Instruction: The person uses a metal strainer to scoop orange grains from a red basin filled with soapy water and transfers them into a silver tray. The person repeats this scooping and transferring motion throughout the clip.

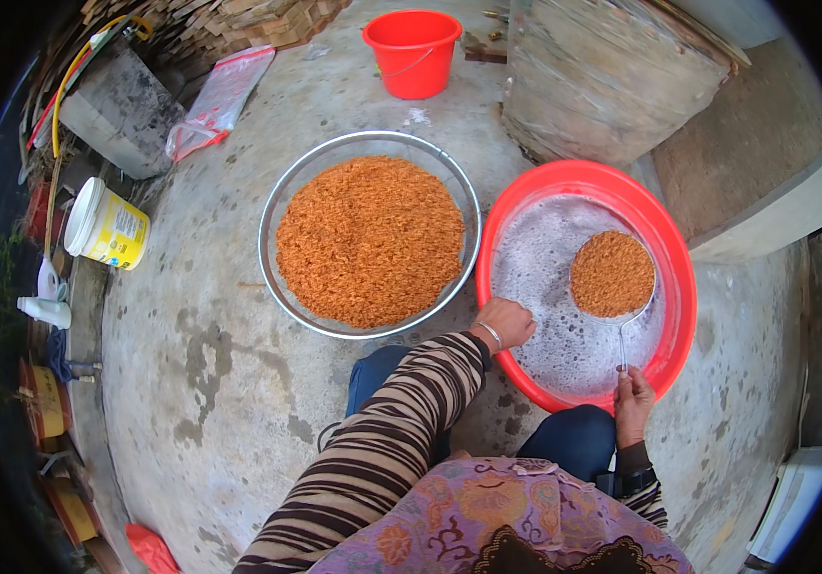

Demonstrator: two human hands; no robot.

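My right hand grips the thin handle of a round wire strainer, which is full of orange-brown grains. The strainer is over a large red plastic basin of foamy, cloudy water. My left hand, with a silver bracelet at the wrist, is curled at the basin's left rim; whether it grips the rim is hard to see. Left of the basin, touching or nearly touching it, a wide round metal sieve holds a broad heap of the same orange-brown grains.
A red bucket stands on the concrete floor beyond the sieve. At the left are a tipped white-and-yellow pail, a plastic bag and a concrete block. A wrapped bulky object and a concrete ledge border the right.
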